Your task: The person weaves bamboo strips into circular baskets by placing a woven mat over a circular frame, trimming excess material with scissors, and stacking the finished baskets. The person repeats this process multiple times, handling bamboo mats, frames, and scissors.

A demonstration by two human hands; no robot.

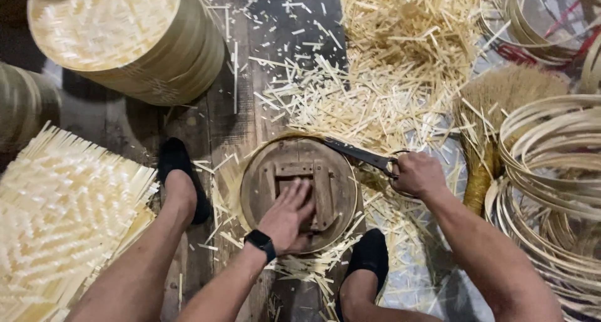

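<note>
Head view, left hand flat on round wooden form, right hand gripping shears (blades pointing up-left)

Both forearms are bare, no sleeves visible. A black smartwatch on a black band sits on the left wrist. Legs bare below the knee. Black slip-on shoes on both feet.

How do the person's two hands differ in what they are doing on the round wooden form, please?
The left hand lies flat and open, fingers spread, pressing the round wooden form; the right hand is closed in a fist around the shears. The left hand sits on the form's middle; the right hand is beside its rim. Both are bare.
</note>
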